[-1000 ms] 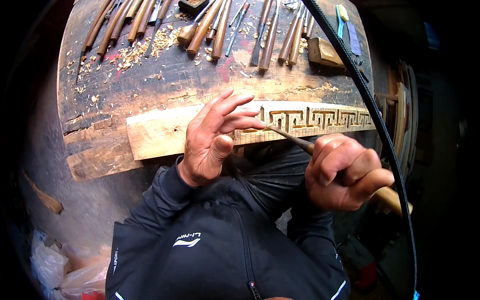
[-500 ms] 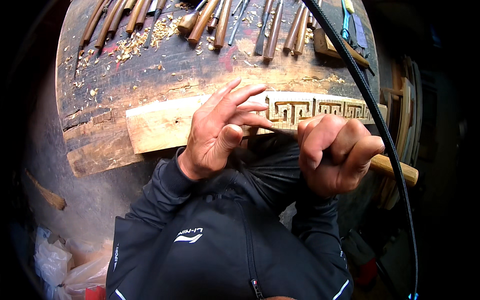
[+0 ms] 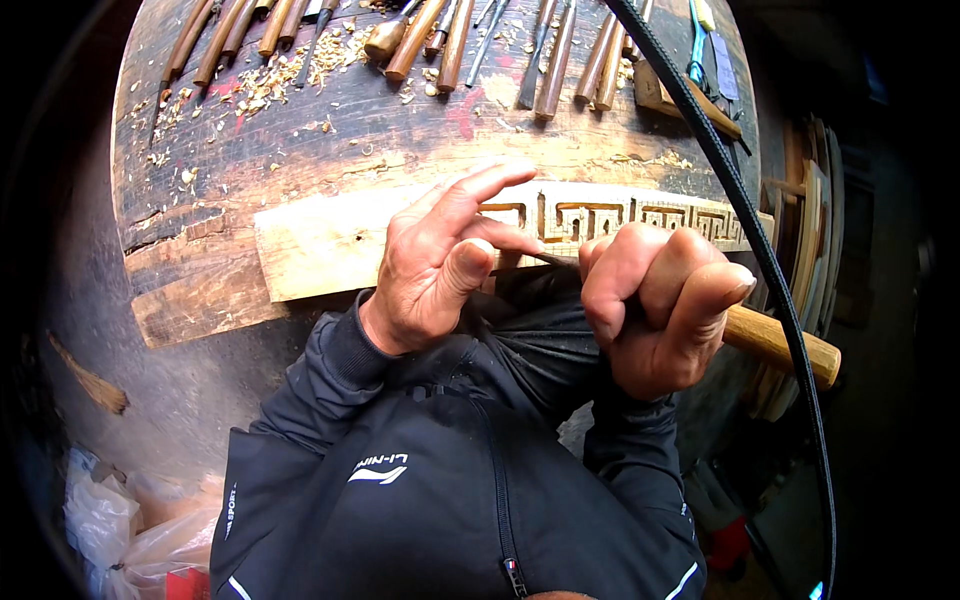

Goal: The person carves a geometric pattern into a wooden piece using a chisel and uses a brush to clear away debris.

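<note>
A long pale wooden board [image 3: 330,245] with a carved, pierced fret pattern [image 3: 590,218] on its right part lies along the bench's near edge. My left hand [image 3: 430,265] is over the board's middle, thumb and fingers apart. One lower fingertip is at the tip of a thin dark blade [image 3: 557,260], possibly touching it. My right hand [image 3: 660,310] is closed round the tool, a chisel with a wooden handle [image 3: 785,345] sticking out to the right. Its blade points left, just off the board's near edge; the middle of the tool is hidden in my fist.
Several wooden-handled carving tools [image 3: 455,45] lie along the far side of the worn bench [image 3: 300,165], among wood shavings [image 3: 265,90]. A wooden block [image 3: 655,90] and a blue brush [image 3: 697,45] are at far right. A black cable [image 3: 735,180] hangs across the right side.
My right hand has shifted slightly left and down, still round the chisel. The fingers of my left hand have drawn in a little, staying near the blade tip.
</note>
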Action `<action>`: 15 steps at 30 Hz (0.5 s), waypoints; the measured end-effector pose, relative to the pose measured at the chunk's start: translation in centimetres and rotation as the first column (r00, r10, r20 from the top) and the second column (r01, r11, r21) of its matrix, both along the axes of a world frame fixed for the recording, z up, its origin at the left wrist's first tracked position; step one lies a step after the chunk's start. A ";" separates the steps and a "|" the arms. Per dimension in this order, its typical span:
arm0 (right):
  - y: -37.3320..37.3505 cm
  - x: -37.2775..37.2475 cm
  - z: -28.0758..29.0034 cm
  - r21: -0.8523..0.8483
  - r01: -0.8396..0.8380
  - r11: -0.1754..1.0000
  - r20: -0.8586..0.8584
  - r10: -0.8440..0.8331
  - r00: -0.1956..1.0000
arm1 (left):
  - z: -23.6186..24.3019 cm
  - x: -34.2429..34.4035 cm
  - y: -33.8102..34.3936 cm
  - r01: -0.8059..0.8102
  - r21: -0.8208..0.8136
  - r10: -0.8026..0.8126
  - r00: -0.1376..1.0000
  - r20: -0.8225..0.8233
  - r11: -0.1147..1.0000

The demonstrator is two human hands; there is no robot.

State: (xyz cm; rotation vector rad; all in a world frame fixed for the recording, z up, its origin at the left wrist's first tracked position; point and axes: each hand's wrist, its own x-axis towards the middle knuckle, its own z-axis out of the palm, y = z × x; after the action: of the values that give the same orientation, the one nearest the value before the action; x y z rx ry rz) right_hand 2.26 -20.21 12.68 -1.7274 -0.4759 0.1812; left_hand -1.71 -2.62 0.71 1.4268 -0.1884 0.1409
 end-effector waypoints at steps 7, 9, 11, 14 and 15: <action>1.0 -0.1 -0.5 0.011 0.009 1.000 -0.001 -0.009 1.000 | 0.7 -0.1 0.7 0.068 0.018 -0.065 0.991 -0.121 0.998; 1.5 -0.2 -1.0 0.024 -0.019 1.000 0.089 0.017 0.996 | 0.1 0.2 0.1 -0.019 0.004 0.019 0.999 -0.028 1.000; 1.8 -0.4 -1.6 -0.007 -0.037 0.999 0.175 0.037 0.984 | -0.6 0.2 -0.2 -0.071 0.037 0.069 0.997 0.038 0.997; 1.8 -0.3 -1.5 -0.044 -0.003 0.999 0.208 0.012 0.978 | 0.3 0.0 0.1 -0.029 0.045 0.031 0.999 -0.043 0.999; 1.5 0.2 -1.8 0.031 -0.033 0.999 0.250 0.024 0.968 | 0.1 -0.1 -0.1 -0.074 0.008 0.074 0.997 -0.029 0.997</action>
State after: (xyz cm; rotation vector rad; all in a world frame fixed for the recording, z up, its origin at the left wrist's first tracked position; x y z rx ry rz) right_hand 2.42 -18.75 10.84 -1.7178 -0.6855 -0.0257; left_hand -1.77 -2.73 0.80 1.4427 -0.1121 0.1802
